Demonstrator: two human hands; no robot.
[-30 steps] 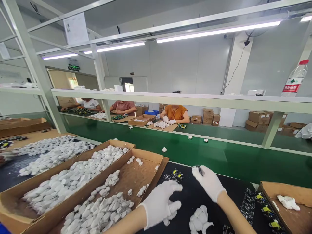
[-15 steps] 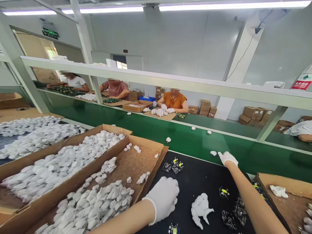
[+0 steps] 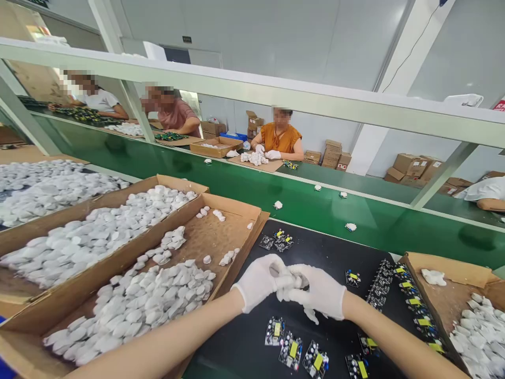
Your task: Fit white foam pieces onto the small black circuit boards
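In a bright workroom with pale walls, a green belt runs between this bench and co-workers seated opposite. On the left, a long cardboard tray holds flattened white pieces; beside it, a second tray has a heap at its near end, probably kept there for easy reach.

Over the black bench top, the left hand has its gloved fingers bent around one side of a soft white lump, and the right hand closes on the other side with narrow, curled fingers. The two-sided grip seems meant to keep the pliable stuff from sagging. The lump sits between the hands, above loose circuit boards; a tail hangs under the right fingers, pointing down towards the wearer and slightly right. Its body seems to run across from hand to hand, but the gloves hide too much to tell its long axis surely.

Further right, more boards stand in a row, perhaps lined up to save space, beside another tray with white pieces inside.
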